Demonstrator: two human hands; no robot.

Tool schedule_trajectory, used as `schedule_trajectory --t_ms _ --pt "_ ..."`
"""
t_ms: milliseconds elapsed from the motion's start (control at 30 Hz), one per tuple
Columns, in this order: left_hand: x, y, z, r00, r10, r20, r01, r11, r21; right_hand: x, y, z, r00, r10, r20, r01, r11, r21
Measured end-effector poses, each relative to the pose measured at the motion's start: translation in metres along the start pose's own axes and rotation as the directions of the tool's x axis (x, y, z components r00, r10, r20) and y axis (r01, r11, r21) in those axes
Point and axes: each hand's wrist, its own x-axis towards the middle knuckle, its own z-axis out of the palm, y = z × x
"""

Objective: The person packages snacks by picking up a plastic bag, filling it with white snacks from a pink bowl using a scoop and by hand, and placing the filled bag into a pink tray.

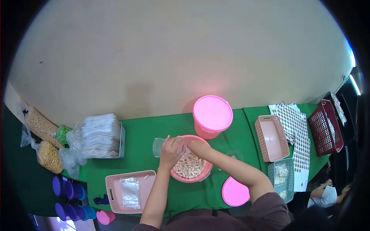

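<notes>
My left hand (pixel 169 151) is wrapped round a clear plastic cup (pixel 158 148), which is tilted on its side over the left rim of a pink tub (pixel 208 169). Pale, oblong snack pieces (pixel 189 166) fill the tub's bottom. My right hand (pixel 195 147) reaches into the tub's upper part, beside the cup's mouth; its fingers are mostly hidden. Left of the tub, a pink tray (pixel 147 187) holds clear plastic bags (pixel 130 192) and one loose piece. A lidded pink bucket (pixel 212 113) stands behind the tub.
A round pink lid (pixel 235 191) lies at the front right. Farther right are a pink basket (pixel 270 138), a teal basket (pixel 292 181), sticker sheets (pixel 301 158) and a maroon basket (pixel 325 128). Bags of snacks (pixel 49 156) and stacked white packets (pixel 101 135) are left. A person (pixel 327 195) is at the lower right.
</notes>
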Motion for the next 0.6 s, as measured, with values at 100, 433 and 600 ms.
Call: schedule_trajectory --t_ms 100,433,600 --pt "0.0 -0.001 0.001 0.999 0.003 -0.04 -0.002 1.0 0.015 0.019 0.001 0.037 0.969 -0.183 -0.167 0.166 0.98 -0.113" --pt "0.001 -0.001 0.001 0.984 -0.104 -0.145 0.106 0.994 0.007 0.029 0.008 0.072 0.807 0.094 0.583 0.333 0.742 -0.581" --pt "0.0 -0.002 0.002 0.979 -0.136 -0.154 0.138 0.99 0.002 0.01 0.009 0.082 0.75 0.032 0.661 0.223 0.928 -0.298"
